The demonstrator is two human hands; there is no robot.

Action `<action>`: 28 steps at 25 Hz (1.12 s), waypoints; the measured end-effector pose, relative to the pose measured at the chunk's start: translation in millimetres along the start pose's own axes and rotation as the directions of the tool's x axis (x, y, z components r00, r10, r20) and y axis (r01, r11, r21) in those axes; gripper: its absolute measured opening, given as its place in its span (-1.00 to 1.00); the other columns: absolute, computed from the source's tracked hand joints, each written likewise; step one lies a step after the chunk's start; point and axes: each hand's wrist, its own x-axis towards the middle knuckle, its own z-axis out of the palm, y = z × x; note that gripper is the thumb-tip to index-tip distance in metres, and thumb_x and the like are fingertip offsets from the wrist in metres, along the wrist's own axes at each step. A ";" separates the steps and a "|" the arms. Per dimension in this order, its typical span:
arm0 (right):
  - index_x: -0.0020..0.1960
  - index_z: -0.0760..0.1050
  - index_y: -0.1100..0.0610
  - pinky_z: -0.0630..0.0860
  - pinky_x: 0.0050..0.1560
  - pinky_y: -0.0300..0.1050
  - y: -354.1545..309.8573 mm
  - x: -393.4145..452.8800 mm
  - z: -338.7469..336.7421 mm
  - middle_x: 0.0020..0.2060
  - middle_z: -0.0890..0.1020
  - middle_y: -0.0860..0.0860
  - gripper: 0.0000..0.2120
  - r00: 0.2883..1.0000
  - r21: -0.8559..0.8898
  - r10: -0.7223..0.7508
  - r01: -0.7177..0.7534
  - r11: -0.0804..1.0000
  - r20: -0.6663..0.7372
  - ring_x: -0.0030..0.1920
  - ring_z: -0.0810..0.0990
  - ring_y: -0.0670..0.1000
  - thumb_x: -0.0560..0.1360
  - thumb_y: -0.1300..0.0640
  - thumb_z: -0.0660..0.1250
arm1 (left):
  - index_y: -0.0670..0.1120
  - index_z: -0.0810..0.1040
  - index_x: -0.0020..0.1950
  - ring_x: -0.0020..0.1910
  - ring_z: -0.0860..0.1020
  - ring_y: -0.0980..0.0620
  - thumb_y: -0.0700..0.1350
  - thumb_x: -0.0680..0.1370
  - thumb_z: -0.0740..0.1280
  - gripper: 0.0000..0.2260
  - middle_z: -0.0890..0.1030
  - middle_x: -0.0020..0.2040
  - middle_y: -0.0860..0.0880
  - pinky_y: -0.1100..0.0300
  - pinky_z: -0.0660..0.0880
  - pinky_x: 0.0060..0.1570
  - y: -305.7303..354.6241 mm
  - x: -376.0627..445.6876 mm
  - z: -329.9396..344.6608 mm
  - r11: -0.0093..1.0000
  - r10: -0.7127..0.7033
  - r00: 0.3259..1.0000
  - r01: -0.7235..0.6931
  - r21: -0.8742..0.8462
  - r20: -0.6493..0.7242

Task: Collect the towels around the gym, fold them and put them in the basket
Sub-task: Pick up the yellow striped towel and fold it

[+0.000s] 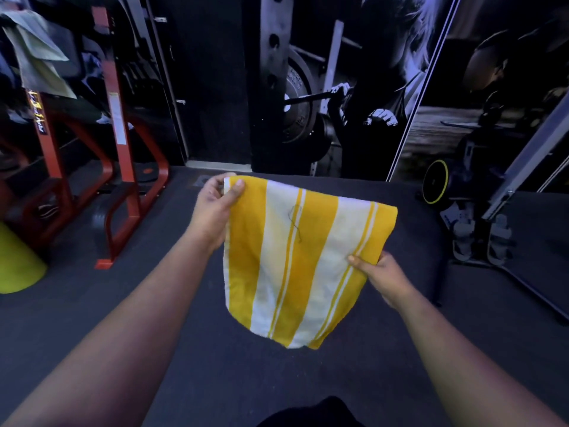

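a yellow-and-white striped towel (295, 260) hangs above the dark floor (184, 349), left hand (215, 208) pinching its top corner and right hand (378, 272) pinching its right edge, so folding looks midway; no basket is in view, with placing still left.

Head camera, facing forward-down, close over hands (212, 208).

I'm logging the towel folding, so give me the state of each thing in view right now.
Striped towel: held up off the floor, hanging, not fully folded.
Left hand: pinches the towel's upper left corner.
Right hand: grips the towel's right edge, lower down.
Cloths on the red rack: draped, uncollected.
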 end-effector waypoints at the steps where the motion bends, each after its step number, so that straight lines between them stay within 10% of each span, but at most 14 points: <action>1: 0.15 0.63 0.13 0.67 0.07 -0.10 4.8 1.5 4.4 0.07 0.74 0.03 -0.65 0.999 -0.005 -0.013 0.013 1.000 -0.030 0.08 0.72 0.02 0.39 0.12 0.55 | 0.04 0.55 0.24 0.05 0.68 -0.01 0.07 0.43 0.59 -0.56 0.68 0.12 -0.04 0.04 0.65 -0.02 -8.7 -2.1 -6.9 0.999 -0.007 1.000 0.006 0.054 0.010; 4: 0.14 0.63 0.15 0.65 0.13 0.07 2.6 7.8 8.5 0.04 0.74 0.07 -0.79 0.992 0.015 -0.069 0.071 0.997 -0.109 0.08 0.72 0.14 0.51 0.20 0.48 | -0.12 0.64 0.23 0.11 0.70 -0.11 0.23 0.19 0.67 -0.27 0.73 0.11 -0.09 -0.05 0.65 0.09 -53.3 -44.1 -34.2 0.919 -0.256 0.959 0.201 0.341 0.124; 9: 0.13 0.63 0.19 0.67 -0.01 -0.05 8.4 -4.0 -11.4 0.06 0.73 0.17 -0.32 0.997 0.190 0.078 -0.081 0.979 0.023 0.01 0.73 0.09 0.17 -0.17 0.69 | -0.19 0.64 0.17 0.00 0.72 -0.11 -0.11 0.58 0.43 -0.78 0.73 0.04 -0.15 -0.02 0.67 -0.04 -37.5 -29.8 -12.6 0.974 -0.205 0.976 0.196 0.112 0.075; 11: 0.05 0.67 0.22 0.67 -0.05 -0.10 17.4 -9.3 -10.8 0.04 0.72 0.23 -0.25 0.995 0.147 0.083 -0.090 0.985 0.052 -0.06 0.73 0.07 0.04 -0.20 0.74 | -0.19 0.60 0.22 0.02 0.71 -0.11 0.04 0.51 0.49 -0.60 0.72 0.09 -0.17 -0.04 0.67 -0.02 -30.7 -24.1 -13.6 0.977 -0.211 0.971 0.210 0.022 0.111; 14: 0.06 0.65 0.24 0.68 -0.06 -0.08 15.1 -1.9 -2.9 -0.02 0.73 0.21 -0.54 0.997 0.253 0.045 -0.027 0.967 -0.066 -0.10 0.73 0.07 0.33 -0.07 0.59 | -0.18 0.67 0.14 0.02 0.71 -0.10 0.25 0.16 0.68 -0.28 0.72 0.10 -0.19 0.03 0.66 -0.02 -65.5 -53.4 -42.6 0.890 -0.410 0.892 0.345 0.299 0.189; 17: 0.07 0.62 0.21 0.69 -0.12 -0.07 12.4 -4.1 -5.7 -0.05 0.74 0.18 -0.60 0.991 0.289 0.131 -0.122 0.949 -0.011 -0.13 0.73 0.06 0.37 -0.03 0.54 | -0.15 0.70 0.01 -0.11 0.69 -0.07 0.07 0.40 0.60 -0.66 0.71 0.04 -0.25 0.10 0.64 -0.12 -80.2 -54.1 -44.5 0.910 -0.385 0.916 0.356 0.211 0.116; 20: 0.18 0.62 0.21 0.65 -0.14 -0.11 33.2 -12.2 -16.3 0.07 0.72 0.18 -0.65 0.959 -0.029 0.246 -0.244 0.969 0.141 0.00 0.72 0.10 0.44 0.13 0.53 | -0.14 0.60 0.01 -0.21 0.63 -0.04 -0.11 0.59 0.43 -0.89 0.69 -0.12 -0.15 0.09 0.61 -0.17 -80.6 -36.3 -33.3 0.953 -0.300 0.954 0.300 0.046 -0.010; 25: 0.27 0.40 0.21 0.57 -0.12 -0.07 41.6 5.8 -3.5 0.00 0.64 0.21 -0.55 0.950 -0.116 0.129 -0.168 0.979 -0.286 -0.09 0.63 0.08 0.49 0.16 0.53 | 0.05 0.30 0.39 -0.19 0.56 0.08 -0.02 0.49 0.55 -0.41 0.52 -0.07 -0.05 0.30 0.55 -0.24 -99.9 -35.0 -40.1 0.871 -0.225 0.949 0.298 0.390 -0.221; 28: 0.35 0.27 0.10 0.57 -0.11 -0.14 36.7 11.5 -6.4 -0.04 0.63 0.11 -0.45 0.975 0.014 0.094 -0.093 0.996 -0.200 -0.10 0.62 -0.01 0.50 0.33 0.47 | 0.09 0.29 0.48 0.14 0.64 -0.09 0.07 0.34 0.65 -0.18 0.54 0.24 -0.13 -0.03 0.62 0.14 -99.7 -28.6 -41.2 0.926 -0.323 0.919 0.356 0.124 -0.226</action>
